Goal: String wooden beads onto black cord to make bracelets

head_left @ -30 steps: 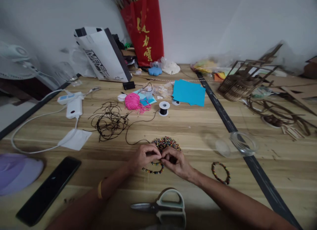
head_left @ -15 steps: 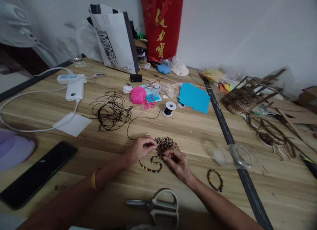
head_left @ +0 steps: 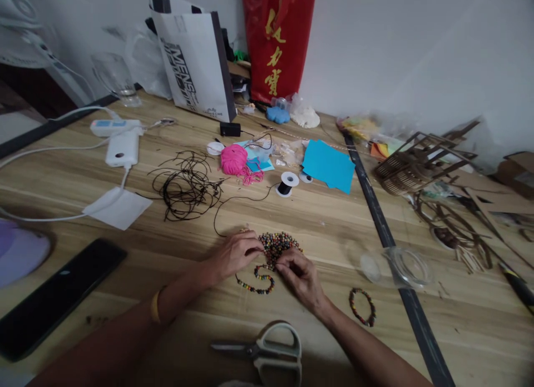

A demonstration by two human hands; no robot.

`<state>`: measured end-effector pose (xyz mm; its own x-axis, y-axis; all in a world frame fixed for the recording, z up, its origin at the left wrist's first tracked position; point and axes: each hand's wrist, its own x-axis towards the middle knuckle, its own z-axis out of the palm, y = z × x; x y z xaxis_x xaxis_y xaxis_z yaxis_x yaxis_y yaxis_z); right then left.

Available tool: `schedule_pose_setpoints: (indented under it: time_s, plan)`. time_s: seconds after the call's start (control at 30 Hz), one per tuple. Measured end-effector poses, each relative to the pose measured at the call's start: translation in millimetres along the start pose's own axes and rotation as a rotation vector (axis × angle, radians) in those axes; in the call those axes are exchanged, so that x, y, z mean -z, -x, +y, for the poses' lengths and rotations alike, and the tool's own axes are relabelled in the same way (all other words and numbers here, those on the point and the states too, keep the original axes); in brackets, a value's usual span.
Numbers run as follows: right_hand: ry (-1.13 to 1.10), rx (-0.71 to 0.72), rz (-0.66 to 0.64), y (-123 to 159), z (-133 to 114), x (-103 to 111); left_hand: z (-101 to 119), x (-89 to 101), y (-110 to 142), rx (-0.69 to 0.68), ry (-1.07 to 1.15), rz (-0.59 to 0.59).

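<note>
A loose heap of small multicoloured beads (head_left: 280, 243) lies on the wooden table between my hands. My left hand (head_left: 240, 252) is at its left edge, thumb and fingers pinched together; whatever they hold is too small to make out. At the heap's near right side, my right hand (head_left: 299, 273) also has its fingertips pressed together, their contents hidden. An S-shaped string of beads (head_left: 262, 291) lies just below, its upper end running close to the right fingertips. Thin black cord runs from a spool (head_left: 287, 183) to behind my left hand.
Scissors (head_left: 261, 351) lie near the front edge, and a finished-looking bead bracelet (head_left: 362, 307) is to the right. A black cord tangle (head_left: 186, 187), pink yarn (head_left: 233, 159), blue sheets (head_left: 329, 165), a clear container (head_left: 406, 267) and a phone (head_left: 60, 298) are around.
My left hand has turned more palm-down, its fingers closing together beside the heap. The right hand stays by the beads with a slight shift. The camera view has moved slightly.
</note>
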<state>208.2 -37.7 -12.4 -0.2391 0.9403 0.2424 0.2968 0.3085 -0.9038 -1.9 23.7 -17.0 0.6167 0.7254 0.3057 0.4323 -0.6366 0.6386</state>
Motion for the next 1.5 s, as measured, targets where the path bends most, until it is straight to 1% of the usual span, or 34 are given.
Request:
schedule_pose_setpoints:
  time_s: [0.23, 0.33, 0.4, 0.5, 0.6, 0.67, 0.73, 0.8, 0.87, 1.0, 1.2, 1.5]
  plan:
    - [-0.057, -0.098, 0.002, 2.4, 1.0, -1.6, 5.5, 2.6, -2.9, -0.055, -0.164, -0.071]
    - [-0.088, -0.120, -0.003, 3.2, 1.8, -1.6, 9.1, 3.2, -5.2, -0.046, -0.155, -0.062]
    - [-0.092, -0.127, -0.009, 3.8, 3.0, -1.3, 11.0, 2.1, -7.2, -0.013, -0.059, -0.021]
    - [-0.094, -0.129, -0.017, 4.2, 4.2, -0.9, 14.5, 0.3, -11.1, 0.126, 0.163, 0.017]
    - [-0.097, -0.132, -0.030, 4.3, 3.8, -0.7, 19.6, -0.4, -15.4, 0.308, 0.406, -0.055]
    - [-0.106, -0.138, -0.035, 4.4, 2.6, -0.6, 22.7, -1.3, -17.6, 0.392, 0.557, -0.114]
    - [-0.132, -0.152, -0.035, 4.6, 1.2, -0.6, 24.7, -3.0, -19.0, 0.436, 0.660, -0.149]
    - [-0.159, -0.166, -0.028, 4.8, 0.1, -0.7, 25.6, -5.1, -19.5, 0.455, 0.713, -0.160]
    - [-0.166, -0.166, -0.016, 4.8, -0.3, -0.6, 26.0, -7.1, -19.4, 0.461, 0.742, -0.157]
    - [-0.160, -0.153, -0.013, 4.0, -0.2, -0.2, 26.7, -8.9, -18.7, 0.439, 0.756, -0.106]
    - [-0.148, -0.141, -0.009, 2.8, -1.5, 0.6, 22.8, -10.9, -15.8, 0.329, 0.761, -0.055]
    - [-0.132, -0.152, -0.033, 1.7, -3.8, 0.5, 17.4, -10.0, -13.5, 0.259, 0.723, -0.068]
